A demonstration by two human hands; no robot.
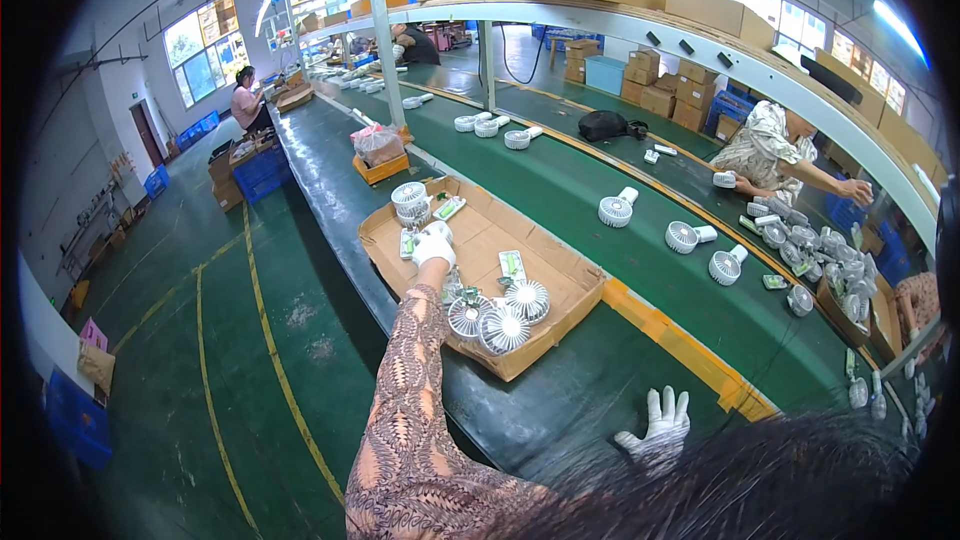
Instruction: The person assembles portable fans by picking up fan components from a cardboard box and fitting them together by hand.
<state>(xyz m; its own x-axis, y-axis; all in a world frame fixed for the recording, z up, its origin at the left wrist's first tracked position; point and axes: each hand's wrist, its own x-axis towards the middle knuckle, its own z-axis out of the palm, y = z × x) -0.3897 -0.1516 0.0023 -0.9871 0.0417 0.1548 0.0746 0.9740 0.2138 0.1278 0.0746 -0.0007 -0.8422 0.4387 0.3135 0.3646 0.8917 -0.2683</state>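
Note:
My left hand (433, 248), in a white glove, reaches into a shallow cardboard tray (570, 315) on the dark bench. Its fingers are bent in among white fan parts, and what they grip is hidden. Beyond it stands a stack of round white fan heads (410, 200), beside a white handle piece with green inside (449, 208). Nearer to me in the tray lie several fan heads (504, 328) and another handle piece (512, 265). My right hand (660, 428), also gloved, is spread with nothing in it, over the near bench and partly behind dark hair.
A green conveyor belt (560, 210) runs alongside, carrying handheld fans (683, 236). Across it, a co-worker (770, 150) holds a fan near a heap of fans (840, 260). An overhead shelf (560, 8) bears cartons; its post (384, 40) stands behind a small orange tray (382, 171).

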